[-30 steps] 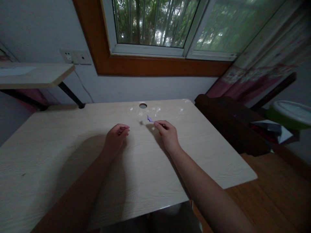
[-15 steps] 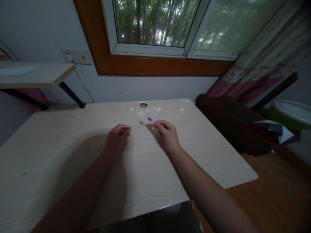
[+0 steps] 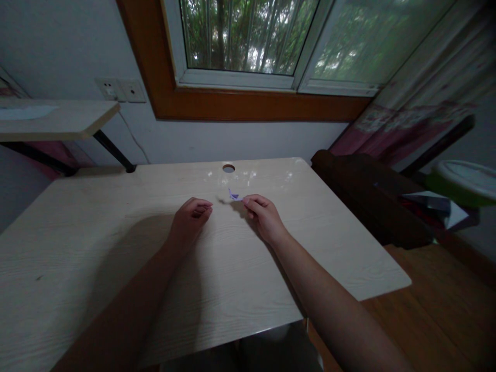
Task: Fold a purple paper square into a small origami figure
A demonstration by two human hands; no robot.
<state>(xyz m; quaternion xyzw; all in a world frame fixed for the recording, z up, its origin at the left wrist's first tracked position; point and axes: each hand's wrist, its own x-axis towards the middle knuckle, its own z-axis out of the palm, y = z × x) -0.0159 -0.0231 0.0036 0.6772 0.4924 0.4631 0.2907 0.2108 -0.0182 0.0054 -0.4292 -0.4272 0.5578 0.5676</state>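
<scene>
A small purple paper crane [image 3: 234, 196] hangs just above the tabletop, its thin neck pointing up and to the left. My right hand [image 3: 263, 213] pinches its tail end between thumb and forefinger. To the left, my left hand [image 3: 191, 217] rests low over the table with its fingers curled and the thumb close to the fingertips; nothing shows between them. A gap separates this hand from the crane. Both forearms reach in from the bottom of the head view.
The pale wood-grain table [image 3: 248, 279] has a round cable hole [image 3: 228, 168] near its back edge. A raised shelf [image 3: 58, 121] on black legs stands at the back left. Beyond the right edge are dark wooden furniture [image 3: 360, 191] and a green container [image 3: 461, 183]. A window is behind.
The crane has turned in my right fingers and shifted slightly left and nearer, so its body shows more from the side. My left hand has edged a little to the right.
</scene>
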